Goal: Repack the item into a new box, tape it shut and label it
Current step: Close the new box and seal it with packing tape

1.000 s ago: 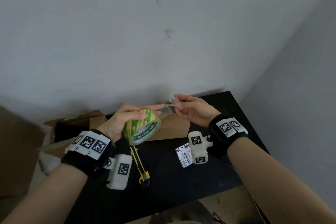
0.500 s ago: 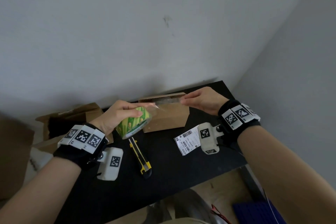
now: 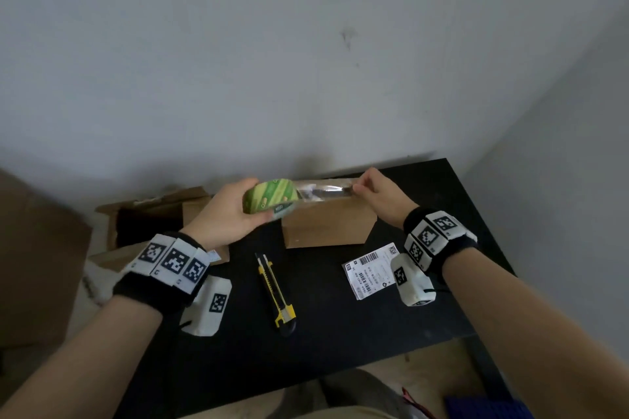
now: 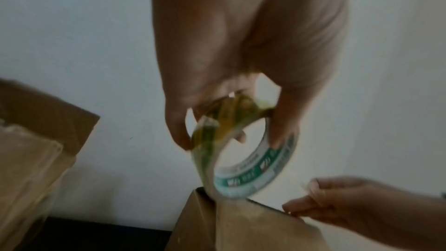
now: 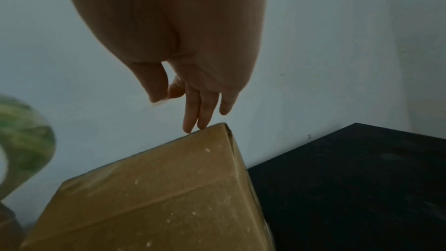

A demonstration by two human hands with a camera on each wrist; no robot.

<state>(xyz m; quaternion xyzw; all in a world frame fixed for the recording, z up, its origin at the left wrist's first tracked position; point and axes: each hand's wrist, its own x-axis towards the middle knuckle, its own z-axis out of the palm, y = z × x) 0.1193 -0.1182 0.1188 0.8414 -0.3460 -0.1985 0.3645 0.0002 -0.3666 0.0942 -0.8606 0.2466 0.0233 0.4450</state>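
A closed brown cardboard box [image 3: 326, 226] stands at the back of the black table [image 3: 340, 333]. My left hand [image 3: 235, 211] grips a green-and-yellow tape roll [image 3: 270, 196] just above the box's left end. A clear strip of tape [image 3: 323, 192] stretches from the roll along the box top to my right hand [image 3: 372, 190], which pinches its free end over the right end. In the left wrist view the roll [image 4: 243, 152] hangs over the box [image 4: 241, 222]. In the right wrist view two fingertips [image 5: 195, 121] touch the box's top edge [image 5: 207, 130].
A yellow-and-black utility knife [image 3: 276, 292] lies in front of the box. A white shipping label [image 3: 371, 270] lies to its right. An open, used cardboard box [image 3: 153, 214] sits at the table's left end. Walls close in behind and on the right.
Both hands came down from in front of the wall to the box top. The tape strip between roll and right hand has grown longer, now spanning the box lengthwise.
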